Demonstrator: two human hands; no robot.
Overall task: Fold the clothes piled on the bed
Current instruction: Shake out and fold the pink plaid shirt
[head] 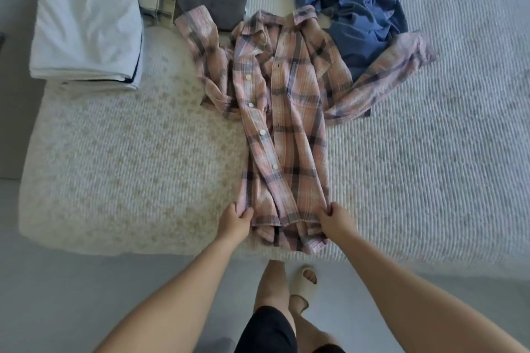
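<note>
The pink plaid shirt point(282, 123) lies lengthwise on the bed point(120, 169), hem at the near edge. The left hand point(235, 222) and right hand point(334, 221) each pinch a hem corner. Left of the shirt is bare quilt; folded white laundry point(86, 31) sits beyond. Crumpled blue clothes point(355, 0) touch its right shoulder.

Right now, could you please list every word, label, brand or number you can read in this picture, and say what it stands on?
None: no readable text shows anywhere.
The pink plaid shirt shows only buttons and a chest pocket, no visible tag.
The white folded stack, the blue garment and the slipper bear no print.
</note>
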